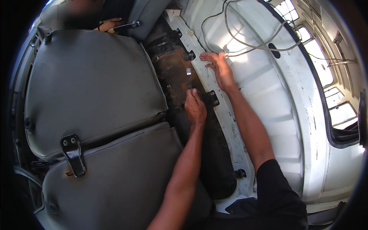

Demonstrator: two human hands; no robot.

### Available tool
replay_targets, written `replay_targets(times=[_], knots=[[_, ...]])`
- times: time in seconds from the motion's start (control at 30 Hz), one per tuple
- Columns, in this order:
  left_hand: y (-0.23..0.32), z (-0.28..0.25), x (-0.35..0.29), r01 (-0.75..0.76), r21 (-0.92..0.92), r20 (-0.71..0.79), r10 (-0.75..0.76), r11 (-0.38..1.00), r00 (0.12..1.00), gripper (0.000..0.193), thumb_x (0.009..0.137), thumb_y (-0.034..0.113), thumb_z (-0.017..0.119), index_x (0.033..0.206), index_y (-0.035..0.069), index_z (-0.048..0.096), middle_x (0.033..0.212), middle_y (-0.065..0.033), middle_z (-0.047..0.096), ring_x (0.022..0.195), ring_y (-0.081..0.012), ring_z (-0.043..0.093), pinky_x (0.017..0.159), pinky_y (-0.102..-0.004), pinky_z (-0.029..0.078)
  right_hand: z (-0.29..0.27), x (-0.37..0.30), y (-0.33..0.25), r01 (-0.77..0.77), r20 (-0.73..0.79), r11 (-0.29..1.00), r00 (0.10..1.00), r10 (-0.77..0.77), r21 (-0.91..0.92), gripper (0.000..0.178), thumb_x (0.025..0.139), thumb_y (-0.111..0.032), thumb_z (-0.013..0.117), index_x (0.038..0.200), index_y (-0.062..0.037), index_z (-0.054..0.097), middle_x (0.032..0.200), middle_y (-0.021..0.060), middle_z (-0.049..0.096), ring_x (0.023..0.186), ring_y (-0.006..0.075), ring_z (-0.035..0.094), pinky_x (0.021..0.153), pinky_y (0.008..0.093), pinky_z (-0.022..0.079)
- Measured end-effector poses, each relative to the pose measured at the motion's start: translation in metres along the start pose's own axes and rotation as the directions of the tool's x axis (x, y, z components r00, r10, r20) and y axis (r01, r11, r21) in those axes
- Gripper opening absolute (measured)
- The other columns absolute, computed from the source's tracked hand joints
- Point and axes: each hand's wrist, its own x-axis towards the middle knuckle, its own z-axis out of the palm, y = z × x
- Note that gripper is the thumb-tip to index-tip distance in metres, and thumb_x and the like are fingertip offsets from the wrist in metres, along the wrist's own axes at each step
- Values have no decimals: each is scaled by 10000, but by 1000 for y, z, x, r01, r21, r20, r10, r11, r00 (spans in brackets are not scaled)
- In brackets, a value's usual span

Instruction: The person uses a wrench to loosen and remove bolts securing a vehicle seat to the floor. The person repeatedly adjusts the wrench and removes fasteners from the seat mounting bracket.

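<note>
My left hand (196,108) is closed in a fist around a slim tool with a shiny metal tip (188,71); its shaft blends into the dark floor, so its exact kind is unclear. That tip points away from me, over the rusty, stained floor strip (172,73). To the right, my right hand (221,71) is held with fingers stretched out and nothing in it, beside the white metal ledge (224,124). Just left of its fingertips a black bracket (188,56) sits on the ledge. Another black bracket (214,98) lies right of my left hand.
Two grey padded seats (96,84) fill the left side, with a black metal bracket (74,155) between them. Grey cables (264,46) loop over the white panel (276,111). At the far left, another person's hand (110,24) holds a metal-headed tool (134,24).
</note>
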Motion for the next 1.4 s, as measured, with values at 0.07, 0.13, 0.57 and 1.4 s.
replay_targets(times=[0.07, 0.13, 0.57, 1.4], knots=[[-7, -4, 4, -32, 20, 7, 32, 999, 999, 328, 1209, 314, 504, 1099, 17, 588, 1019, -281, 698, 960, -555, 674, 793, -621, 494, 5, 33, 18, 98, 80, 765, 995, -60, -636, 335, 1124, -287, 677, 1382, -76, 709, 1354, 167, 729, 1334, 343, 637, 1038, 480, 511], [-11, -6, 5, -82, 76, 45, 79, 994, 996, 312, 1209, 304, 497, 1113, 18, 577, 1042, -286, 693, 987, -571, 664, 804, -643, 477, 19, 55, 39, 208, 169, 462, 978, -124, -862, 332, 1040, -169, 732, 1362, -88, 728, 1479, 237, 643, 1453, 427, 546, 1160, 530, 485], [-8, -5, 6, -55, 93, 115, 44, 994, 992, 297, 1208, 280, 506, 1082, 18, 571, 1039, -299, 682, 969, -591, 631, 779, -649, 460, 20, 107, 93, 397, 350, 213, 909, -227, -893, 197, 1001, -72, 723, 1149, -89, 850, 1611, 215, 552, 1459, 433, 512, 1229, 476, 460], [-15, -4, 18, -129, 227, 152, 96, 965, 984, 377, 1122, 328, 594, 1091, -32, 706, 827, -301, 751, 793, -532, 746, 763, -650, 564, 27, 3, 17, 575, 563, 419, 810, -168, -703, 273, 1055, -136, 704, 1320, -105, 764, 1222, 96, 732, 1054, 345, 750, 889, 462, 621]])
